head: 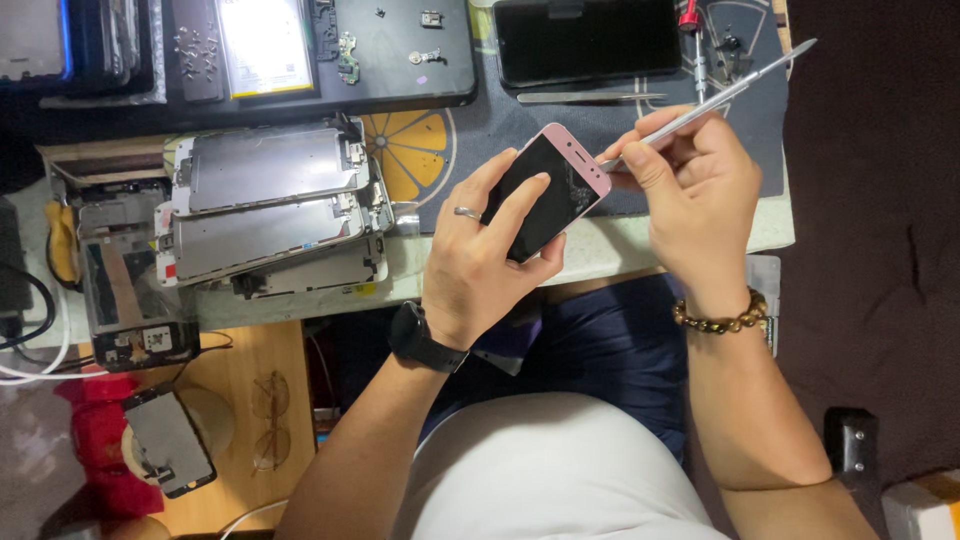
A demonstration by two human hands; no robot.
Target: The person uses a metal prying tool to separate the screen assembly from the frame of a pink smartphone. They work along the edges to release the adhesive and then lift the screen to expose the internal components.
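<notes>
The left hand (478,262) is gripping a pink phone (552,190) above the worktop (600,250) edge, its fingers (515,200) curled over the dark screen. The right hand (695,190) is pinching a thin metal tool (720,98) between thumb and fingertips, its tip touching the phone's top corner. Stacked screen frames (270,200) are lying to the left, well apart

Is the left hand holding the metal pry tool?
No, the left hand grips the pink phone, while the right hand holds the thin metal pry tool at the phone's top edge.
</notes>
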